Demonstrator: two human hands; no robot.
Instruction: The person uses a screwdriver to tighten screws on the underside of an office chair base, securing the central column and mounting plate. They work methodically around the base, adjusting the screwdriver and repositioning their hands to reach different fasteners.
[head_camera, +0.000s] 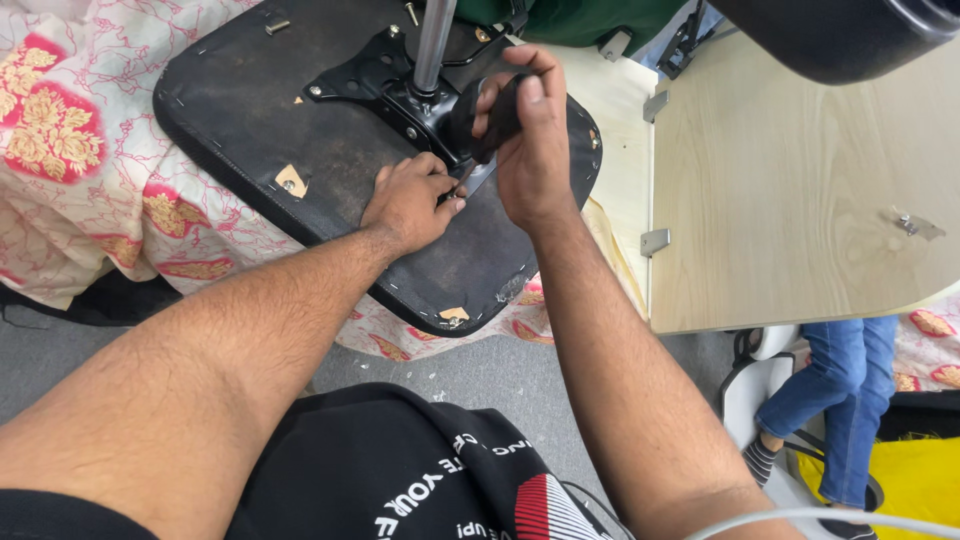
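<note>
Chair seat (300, 130) lies upside down on floral cloth (70, 150), w/ black metal bracket (385, 80) & steel post (433, 45) on top. Right hand (525, 140) grips black screwdriver (480, 125); left hand (410, 200) pinches its tip against seat beside bracket. Wood table (800, 190) to the right.

— What do we have under our hands?

— An upturned chair seat (300, 130), its black underside facing us, lying tilted on a flowered cloth. A black metal mounting plate (375, 80) is bolted at its middle, and a silver post (433, 45) rises from the plate.

— And the tool?

— A dark-handled screwdriver (478, 135), angled down, its tip at the plate's near edge. Small tan patches show on the underside.
</note>
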